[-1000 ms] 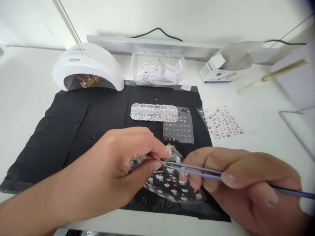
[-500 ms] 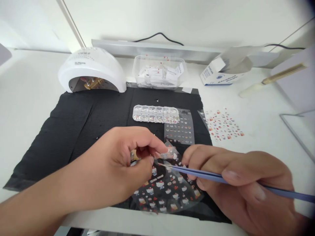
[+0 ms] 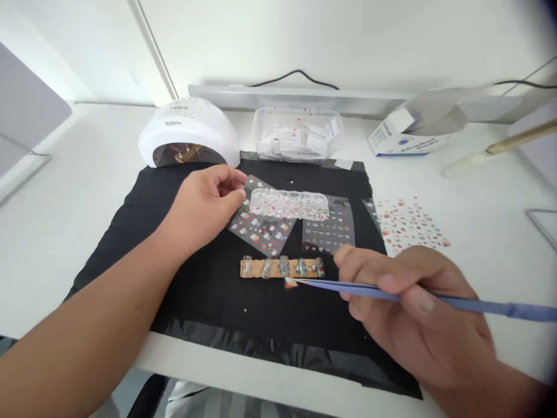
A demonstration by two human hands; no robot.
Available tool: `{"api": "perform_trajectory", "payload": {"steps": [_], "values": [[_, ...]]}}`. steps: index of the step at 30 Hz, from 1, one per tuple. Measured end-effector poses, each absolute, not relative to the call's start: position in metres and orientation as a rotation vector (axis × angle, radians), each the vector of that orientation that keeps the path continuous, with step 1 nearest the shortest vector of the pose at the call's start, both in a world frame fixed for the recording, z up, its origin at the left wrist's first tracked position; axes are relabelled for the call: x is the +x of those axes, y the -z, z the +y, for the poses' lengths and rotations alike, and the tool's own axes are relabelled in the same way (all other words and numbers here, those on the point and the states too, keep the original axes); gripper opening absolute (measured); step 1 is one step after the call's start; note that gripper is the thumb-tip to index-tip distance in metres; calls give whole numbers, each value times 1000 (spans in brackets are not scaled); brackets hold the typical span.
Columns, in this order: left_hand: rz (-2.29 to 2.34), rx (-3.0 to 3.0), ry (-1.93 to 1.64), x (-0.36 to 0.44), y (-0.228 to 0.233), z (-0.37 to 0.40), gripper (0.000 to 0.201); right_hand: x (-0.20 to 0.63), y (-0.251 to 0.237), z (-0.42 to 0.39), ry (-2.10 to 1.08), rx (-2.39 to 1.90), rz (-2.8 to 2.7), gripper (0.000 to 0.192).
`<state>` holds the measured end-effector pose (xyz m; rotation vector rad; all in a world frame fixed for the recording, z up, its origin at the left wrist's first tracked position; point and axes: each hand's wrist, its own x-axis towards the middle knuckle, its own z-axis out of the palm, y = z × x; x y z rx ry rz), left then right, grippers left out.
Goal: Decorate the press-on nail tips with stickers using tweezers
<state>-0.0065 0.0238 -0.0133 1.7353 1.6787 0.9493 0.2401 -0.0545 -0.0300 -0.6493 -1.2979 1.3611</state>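
Observation:
My left hand pinches the upper left corner of a clear sticker sheet printed with small red and white figures. That sheet overlaps a clear compartment case of tiny gems. In my right hand are blue tweezers, their tips on a small red, white and yellow sticker. The sticker is just below a tan strip carrying several clear and patterned false nails. I cannot tell whether it touches the strip.
A white nail lamp stands at the back left, with another tan strip inside. Behind the black mat are a plastic tub of packets and an alcohol pad box. More sticker sheets and a brush are rightward.
My left hand has moved up and left with the sticker sheet, laying it against the gem case. The strip of nails now shows. The tweezers have drawn away from the sheet with a sticker.

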Motion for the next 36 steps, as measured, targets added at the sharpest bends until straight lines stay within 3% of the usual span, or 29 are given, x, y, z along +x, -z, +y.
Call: {"api": "perform_trajectory", "payload": {"steps": [3,8,13,21,25,28,33,36], "values": [[1787,2051,-940,-10,16,26,35,234,37,-51,-1338,-634,-1289,16],[1538,2232,-994,-13,5,19,19,227,41,-50,-1322,-688,-1266,15],[1211,2418,-653,-11,-10,9,17,227,41,-52,-1313,-740,-1280,16],[1170,2569,-76,-3,-19,-3,12,228,42,-51,-1300,-702,-1311,17],[1292,2618,116,0,-29,-17,26,226,43,-50,-1291,-709,-1264,17],[1318,2644,146,3,-34,-28,32,227,44,-49,-1263,-709,-1277,17],[1252,2584,107,8,-24,-31,17,228,43,-47,-1215,-692,-1277,18],[1227,2548,-41,4,-12,-28,28,230,42,-46,-1206,-667,-1268,18]]}}
